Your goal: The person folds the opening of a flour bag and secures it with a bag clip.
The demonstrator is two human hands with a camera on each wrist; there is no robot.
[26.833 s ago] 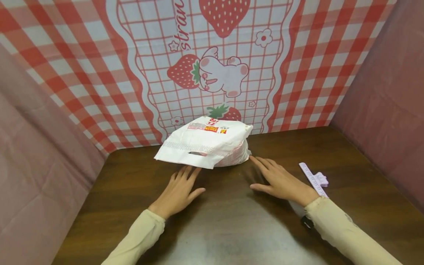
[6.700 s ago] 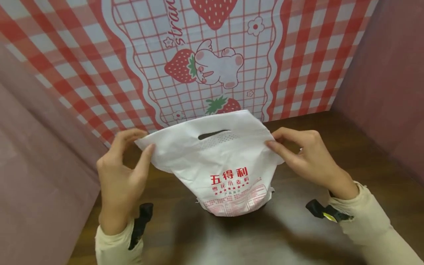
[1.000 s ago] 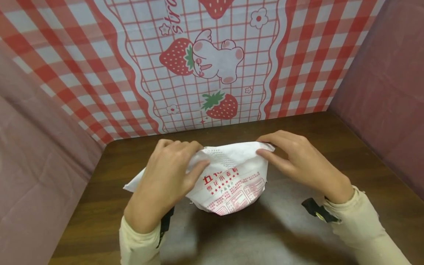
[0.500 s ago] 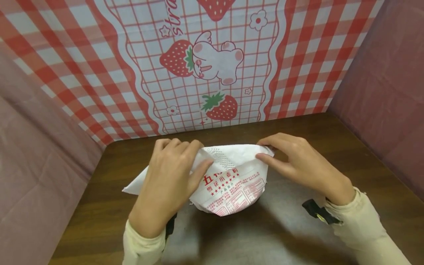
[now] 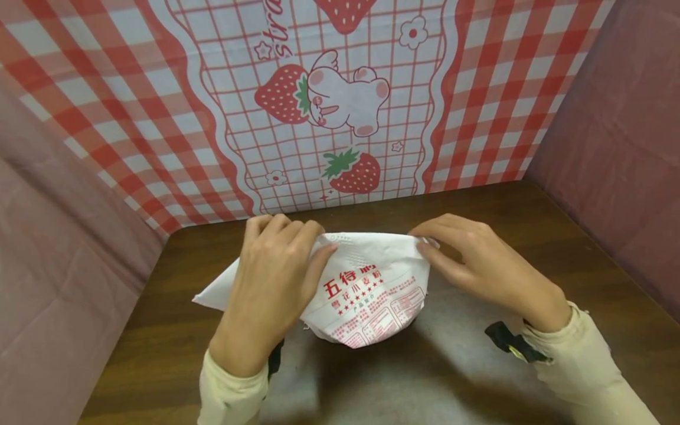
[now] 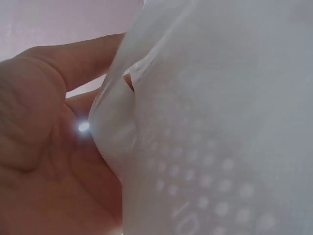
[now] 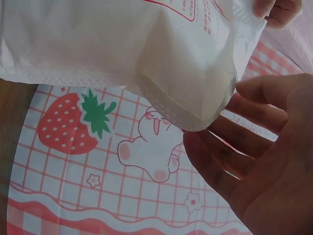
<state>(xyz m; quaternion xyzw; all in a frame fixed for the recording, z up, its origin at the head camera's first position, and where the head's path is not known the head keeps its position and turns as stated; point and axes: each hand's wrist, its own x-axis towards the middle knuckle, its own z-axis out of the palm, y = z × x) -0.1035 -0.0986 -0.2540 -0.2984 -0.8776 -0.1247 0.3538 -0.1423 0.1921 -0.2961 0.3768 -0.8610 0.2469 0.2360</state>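
Beneath the grip, a dark brown wood-grain tabletop (image 5: 143,330). Beyond and above the grip, a hanging red-and-white gingham cloth (image 5: 494,88), printed with strawberries (image 5: 363,173), a sideways white cartoon animal (image 5: 350,97) and small flowers (image 5: 414,33). Left of the grip, a dusty-pink curtain (image 5: 48,248); right of it, a darker pink curtain (image 5: 616,159).

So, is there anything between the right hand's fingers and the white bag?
No, nothing visible. The right hand pinches the white bag at its top edge's right end, its fingers directly against it.
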